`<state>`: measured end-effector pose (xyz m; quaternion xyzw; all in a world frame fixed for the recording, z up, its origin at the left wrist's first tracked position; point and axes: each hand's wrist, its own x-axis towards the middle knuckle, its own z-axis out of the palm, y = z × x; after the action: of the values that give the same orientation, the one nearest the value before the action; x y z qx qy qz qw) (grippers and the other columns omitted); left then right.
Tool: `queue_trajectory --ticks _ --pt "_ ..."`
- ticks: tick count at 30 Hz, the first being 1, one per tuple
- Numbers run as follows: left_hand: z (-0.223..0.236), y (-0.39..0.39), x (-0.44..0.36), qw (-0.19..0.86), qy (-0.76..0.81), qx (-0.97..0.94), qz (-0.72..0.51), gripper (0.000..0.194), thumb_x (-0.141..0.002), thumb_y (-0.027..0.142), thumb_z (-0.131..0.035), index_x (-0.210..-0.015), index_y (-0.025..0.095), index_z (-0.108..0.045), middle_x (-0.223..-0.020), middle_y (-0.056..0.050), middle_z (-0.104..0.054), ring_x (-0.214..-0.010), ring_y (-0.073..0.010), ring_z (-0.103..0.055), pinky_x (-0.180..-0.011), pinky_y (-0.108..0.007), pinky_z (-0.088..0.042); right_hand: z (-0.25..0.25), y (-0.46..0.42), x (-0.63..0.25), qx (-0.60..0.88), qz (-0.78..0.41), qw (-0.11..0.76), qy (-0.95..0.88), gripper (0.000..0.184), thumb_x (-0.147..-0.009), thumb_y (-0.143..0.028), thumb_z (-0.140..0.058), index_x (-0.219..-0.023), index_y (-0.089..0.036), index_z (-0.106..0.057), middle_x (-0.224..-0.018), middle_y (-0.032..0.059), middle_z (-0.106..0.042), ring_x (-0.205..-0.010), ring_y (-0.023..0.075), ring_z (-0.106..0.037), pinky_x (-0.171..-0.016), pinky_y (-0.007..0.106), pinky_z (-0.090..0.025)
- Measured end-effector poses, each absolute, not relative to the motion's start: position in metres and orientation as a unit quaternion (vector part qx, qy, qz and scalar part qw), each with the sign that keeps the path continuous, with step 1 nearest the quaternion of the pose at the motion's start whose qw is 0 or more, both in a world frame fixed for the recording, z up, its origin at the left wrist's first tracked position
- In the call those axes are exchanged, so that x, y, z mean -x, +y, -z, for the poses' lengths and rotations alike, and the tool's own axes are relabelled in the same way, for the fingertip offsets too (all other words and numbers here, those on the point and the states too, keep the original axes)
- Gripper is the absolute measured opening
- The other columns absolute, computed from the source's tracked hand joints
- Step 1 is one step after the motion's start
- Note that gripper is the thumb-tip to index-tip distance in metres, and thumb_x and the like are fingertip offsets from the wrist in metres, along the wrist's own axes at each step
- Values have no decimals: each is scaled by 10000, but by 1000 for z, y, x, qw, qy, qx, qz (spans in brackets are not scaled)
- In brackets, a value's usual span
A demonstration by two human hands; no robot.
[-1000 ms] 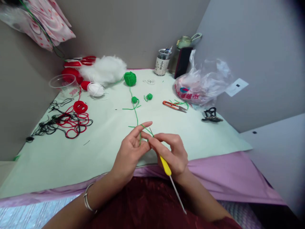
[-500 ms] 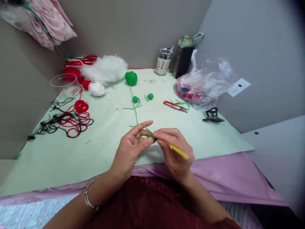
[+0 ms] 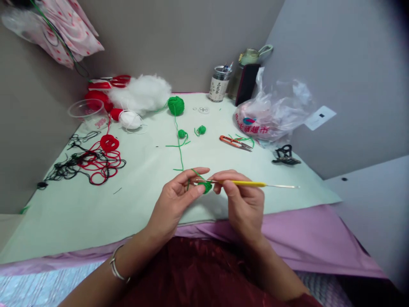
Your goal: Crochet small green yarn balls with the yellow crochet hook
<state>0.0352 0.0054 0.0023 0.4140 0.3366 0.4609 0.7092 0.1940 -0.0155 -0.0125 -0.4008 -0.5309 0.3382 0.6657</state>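
My left hand (image 3: 177,192) pinches a small green crochet piece (image 3: 205,186) between thumb and fingers, with green yarn (image 3: 180,155) running over its raised index finger. That strand leads back to a green yarn ball (image 3: 176,105) at the rear of the table. My right hand (image 3: 244,196) grips a crochet hook (image 3: 249,183) by its yellow handle; one metal end points left at the green piece, the other sticks out to the right. Two small green crocheted balls (image 3: 201,129) with yarn tails lie beyond my hands.
Orange thread snips (image 3: 235,143) and a black hair claw (image 3: 286,154) lie to the right, before a plastic bag (image 3: 268,115). Tangled black yarn (image 3: 68,164) and red yarn (image 3: 109,143) spread at left. White stuffing (image 3: 140,93), a clear cup (image 3: 86,111) and a pen jar (image 3: 219,84) stand behind.
The crochet hook has swung from slanting down toward me to lying nearly level, its far metal end now visible. My right hand has turned with it, and more of the green piece shows.
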Motion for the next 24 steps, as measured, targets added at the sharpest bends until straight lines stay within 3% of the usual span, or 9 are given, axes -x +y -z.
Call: queue_trajectory --ticks 4,7,14,18,21,24 --pt "0 6 -32 684 353 -436 -466 254 -885 279 -835 -1138 300 -836 -904 -2 -650 -860 -133 -571 -795 -236 -447 15 -15 -197 370 -424 676 -475 200 -1062 -300 -614 -1006 -260 -802 -929 13 -789 -739 121 -677 -698 271 -556" --pt "1 7 -30 665 362 -453 -470 245 -886 261 -820 -1128 300 -830 -880 7 -617 -813 -124 -534 -764 -235 -432 12 -18 -198 374 -411 670 -492 234 -1085 -289 -562 -1009 -257 -781 -953 12 -791 -744 121 -687 -698 270 -571" --pt "-4 1 -36 580 426 -479 -503 309 -817 182 -853 -1114 253 -808 -859 21 -642 -677 -103 -480 -714 -247 -442 14 -26 -194 394 -82 576 -711 265 -1031 -119 -578 -1227 -233 -714 -1025 69 -793 -913 183 -747 -799 323 -625" --pt "-5 3 -37 727 361 -361 -459 498 -779 262 -910 -1254 219 -766 -790 23 -655 -662 -99 -523 -685 -225 -456 23 -25 -194 408 60 518 -749 334 -984 -107 -662 -1276 -254 -729 -1092 106 -780 -962 215 -756 -777 338 -640" --pt "-6 10 -33 811 328 -275 -399 490 -767 264 -915 -1231 173 -785 -689 43 -601 -561 -61 -454 -582 -186 -400 21 -25 -196 419 -29 579 -699 276 -1016 -134 -621 -1215 -270 -757 -1048 81 -784 -916 209 -751 -759 354 -635" --pt "-9 13 -31 795 334 -275 -426 431 -767 217 -904 -1186 186 -810 -729 23 -640 -647 -76 -546 -608 -168 -411 13 -22 -196 402 -182 661 -607 223 -1050 -170 -575 -1094 -252 -778 -931 43 -774 -765 168 -706 -683 326 -601"
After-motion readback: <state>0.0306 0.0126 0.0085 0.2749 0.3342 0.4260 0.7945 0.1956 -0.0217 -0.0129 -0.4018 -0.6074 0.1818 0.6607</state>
